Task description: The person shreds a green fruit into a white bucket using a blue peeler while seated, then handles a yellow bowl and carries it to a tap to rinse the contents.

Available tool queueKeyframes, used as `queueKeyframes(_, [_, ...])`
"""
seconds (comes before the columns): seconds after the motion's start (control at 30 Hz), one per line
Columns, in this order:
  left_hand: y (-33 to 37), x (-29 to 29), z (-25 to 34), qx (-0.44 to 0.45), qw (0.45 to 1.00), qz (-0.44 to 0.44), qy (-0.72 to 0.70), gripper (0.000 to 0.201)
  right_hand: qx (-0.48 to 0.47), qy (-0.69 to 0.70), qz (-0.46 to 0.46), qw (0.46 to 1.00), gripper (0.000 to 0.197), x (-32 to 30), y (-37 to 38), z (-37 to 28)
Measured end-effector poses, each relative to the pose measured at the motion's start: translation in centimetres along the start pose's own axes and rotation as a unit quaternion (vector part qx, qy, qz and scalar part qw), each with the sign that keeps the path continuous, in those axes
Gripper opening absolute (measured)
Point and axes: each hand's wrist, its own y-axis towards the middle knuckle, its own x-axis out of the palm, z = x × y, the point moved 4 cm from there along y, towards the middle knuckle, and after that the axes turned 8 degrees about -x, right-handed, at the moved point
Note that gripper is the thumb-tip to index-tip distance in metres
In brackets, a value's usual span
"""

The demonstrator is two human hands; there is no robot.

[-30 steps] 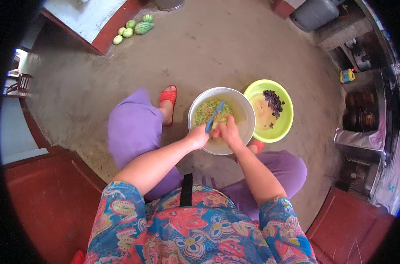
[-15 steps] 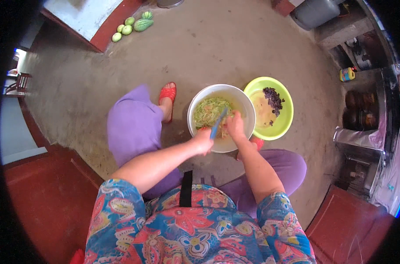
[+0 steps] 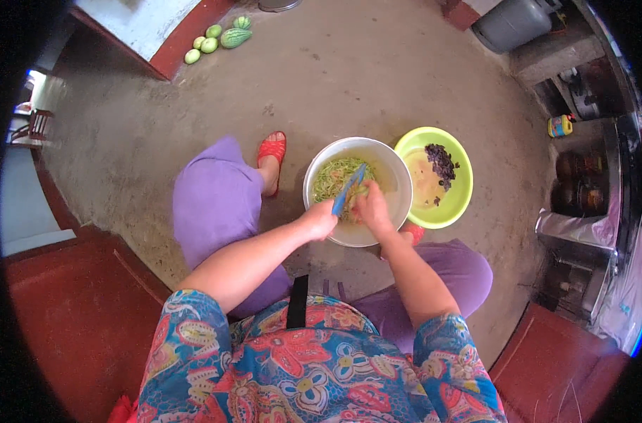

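Note:
My left hand (image 3: 319, 221) is closed round one end of a long, narrow blue grater (image 3: 348, 189), which slants up and away over a white pot (image 3: 313, 156). The fingers of my right hand (image 3: 372, 209) are closed beside the grater's right edge. A small pale-green vegetable piece (image 3: 363, 188) shows at their tips, mostly hidden by the fingers. Thin green and pale shreds (image 3: 328, 180) lie in the pot below. Touching the pot on its right is a yellow-green basin (image 3: 463, 202), with dark purplish-black pieces (image 3: 441, 166) in shallow liquid.
Red sandals (image 3: 272, 147) are on my feet, either side of the pot. Several green gourds or melons (image 3: 209, 45) lie by a red-edged platform (image 3: 167, 60) at far left. A grey gas cylinder (image 3: 513, 25) and a yellow-and-blue jug (image 3: 560, 126) stand along the right side.
My right hand has come a little nearer to me along the grater, and the grater has tilted slightly. The whole view has shifted a little.

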Motion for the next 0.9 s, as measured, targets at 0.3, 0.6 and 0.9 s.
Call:
queueKeyframes(0.3, [-0.5, 0.5, -0.7, 0.004, 1.0, -0.026, -0.013, 0.02, 0.097, 0.067, 0.047, 0.992, 0.029, -3.9, 0.8, 0.7])
queueKeyframes(0.6, [1.0, -0.6, -0.6, -0.067, 0.995, -0.026, -0.069, 0.017, 0.191, 0.605, -0.083, 0.769, 0.032, -4.1, -0.8, 1.1])
queueKeyframes(0.9, [0.6, 0.3, -0.9, -0.094, 0.97, -0.081, -0.209, 0.013, 0.202, 0.409, -0.081, 0.886, 0.035, -1.8, -1.1, 0.4])
